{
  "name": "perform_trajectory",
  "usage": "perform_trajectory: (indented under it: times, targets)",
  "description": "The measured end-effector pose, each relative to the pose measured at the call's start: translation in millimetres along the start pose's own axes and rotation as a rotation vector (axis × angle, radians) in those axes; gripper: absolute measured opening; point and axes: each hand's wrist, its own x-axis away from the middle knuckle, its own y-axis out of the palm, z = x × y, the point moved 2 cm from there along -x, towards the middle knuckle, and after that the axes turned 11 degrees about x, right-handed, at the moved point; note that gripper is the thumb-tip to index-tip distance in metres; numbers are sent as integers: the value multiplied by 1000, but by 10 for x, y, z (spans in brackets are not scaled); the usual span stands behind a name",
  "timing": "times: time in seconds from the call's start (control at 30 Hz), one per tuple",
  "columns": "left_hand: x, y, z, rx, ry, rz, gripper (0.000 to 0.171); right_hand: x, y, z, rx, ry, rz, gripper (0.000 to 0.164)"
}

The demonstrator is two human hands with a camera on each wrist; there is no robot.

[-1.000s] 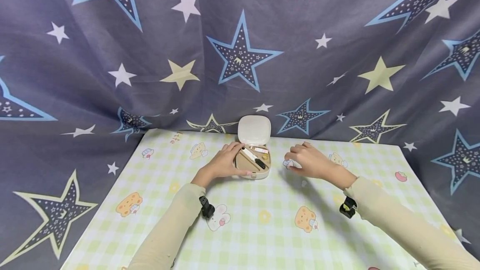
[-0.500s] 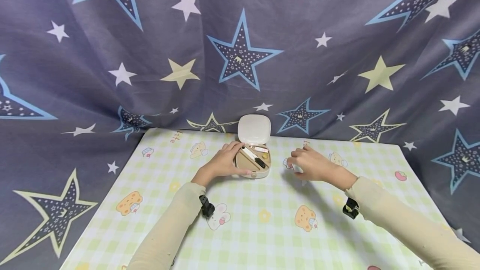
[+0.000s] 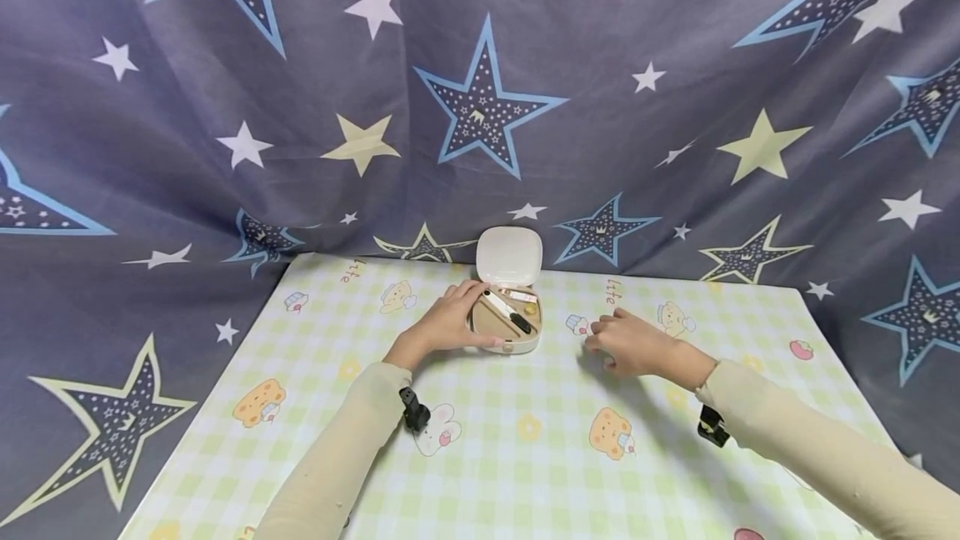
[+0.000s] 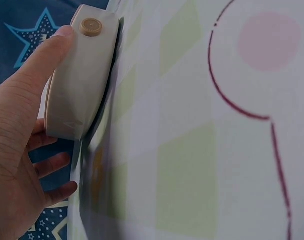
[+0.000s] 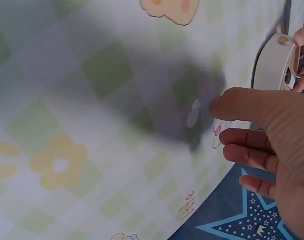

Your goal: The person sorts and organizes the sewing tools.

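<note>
My left hand (image 3: 450,322) grips the left side of a small white jewelry box (image 3: 521,348). In the left wrist view, the thumb presses the box front beside a round tan clasp (image 4: 91,27); the other fingers are partly behind it. The box's white lid (image 3: 508,257) stands raised. A white stick with a black end (image 3: 508,311) lies across the beige inside. My right hand (image 3: 633,344) is low over the cloth to the right, nothing seen between its loosely bent fingers. Near its thumb tip, the right wrist view shows a small white drop shape with a thin stem (image 5: 193,115) on the cloth.
A green-and-white checked cloth (image 3: 517,473) printed with cartoon animals covers the table. Behind it hangs a dark curtain (image 3: 420,40) with stars. Also in the box are a small white-and-red piece (image 3: 521,297) and a yellow piece (image 3: 530,308). Each wrist carries a black camera.
My right hand has moved a little to the right and nearer to me, away from the box. My left hand stays on the box, which has not moved.
</note>
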Motion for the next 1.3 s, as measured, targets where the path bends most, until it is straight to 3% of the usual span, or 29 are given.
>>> perform_trajectory:
  times: [0.57,1.3]
  targets:
    - [14,-2,18,20,9,23,107,40,193,-7,48,-6,7,26]
    - [2,15,-5,10,5,17,107,9,195,-52,23,17,-19,29]
